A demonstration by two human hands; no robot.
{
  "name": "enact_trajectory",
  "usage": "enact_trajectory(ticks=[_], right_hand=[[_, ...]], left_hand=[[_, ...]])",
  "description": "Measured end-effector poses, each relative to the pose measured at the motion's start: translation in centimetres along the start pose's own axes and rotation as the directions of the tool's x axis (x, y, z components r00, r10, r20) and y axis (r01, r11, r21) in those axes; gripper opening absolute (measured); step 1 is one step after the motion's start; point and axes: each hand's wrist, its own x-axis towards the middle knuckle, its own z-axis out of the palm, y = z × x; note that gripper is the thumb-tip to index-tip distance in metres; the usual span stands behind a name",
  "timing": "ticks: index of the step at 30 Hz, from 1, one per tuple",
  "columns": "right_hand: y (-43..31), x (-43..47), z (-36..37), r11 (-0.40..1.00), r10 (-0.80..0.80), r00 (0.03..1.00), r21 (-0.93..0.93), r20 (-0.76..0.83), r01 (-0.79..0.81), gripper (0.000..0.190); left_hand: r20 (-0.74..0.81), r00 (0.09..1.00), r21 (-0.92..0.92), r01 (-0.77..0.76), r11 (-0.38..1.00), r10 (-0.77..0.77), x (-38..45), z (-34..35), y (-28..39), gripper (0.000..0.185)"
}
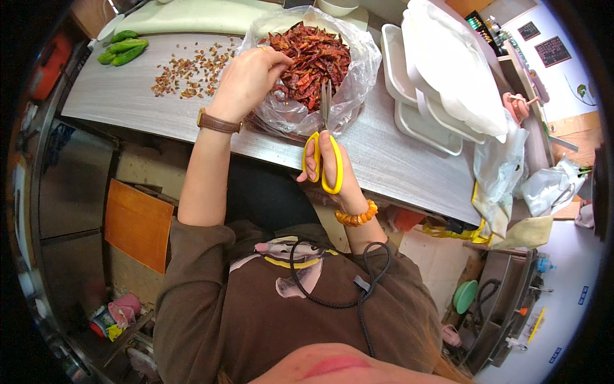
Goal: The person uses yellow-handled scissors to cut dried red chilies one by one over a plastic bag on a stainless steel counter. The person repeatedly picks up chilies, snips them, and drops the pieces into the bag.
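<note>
Dried red chilies (320, 50) fill a clear plastic bag (365, 62) with its mouth spread wide on the counter. My left hand (252, 77) reaches over the bag's left rim, fingertips at the chilies; whether a chili is between them is not clear. In my right hand (327, 161) are scissors with yellow handles (338, 173), thumb through one loop and fingers in the other. Their narrow metal blades (325, 105) point away from me, slightly apart, over the near side of the chilies. Cut chili pieces (189, 72) lie scattered left of the bag.
Green peppers (125, 48) and a pale cutting board (192, 17) sit at the back left of the grey counter (115, 98). White plastic trays (400, 65) are stacked to the right. Plastic bags (501, 158) and a cloth (523, 233) hang around the right end.
</note>
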Motion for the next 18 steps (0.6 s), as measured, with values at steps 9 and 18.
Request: enact_trajectory(ticks=[9, 18], right_hand=[[0.2, -0.7, -0.8, 0.991, -0.117, 0.993, 0.066, -0.006, 0.117, 0.050], [0.3, -0.8, -0.8, 0.994, -0.092, 0.996, 0.054, -0.015, 0.093, 0.050]], left_hand=[[0.155, 0.985, 0.063, -0.082, 0.995, 0.071, 0.1, 0.7, 0.6, 0.014], [0.116, 0.975, 0.145, -0.206, 0.968, 0.191, 2.3, 0.9, -0.5, 0.016]])
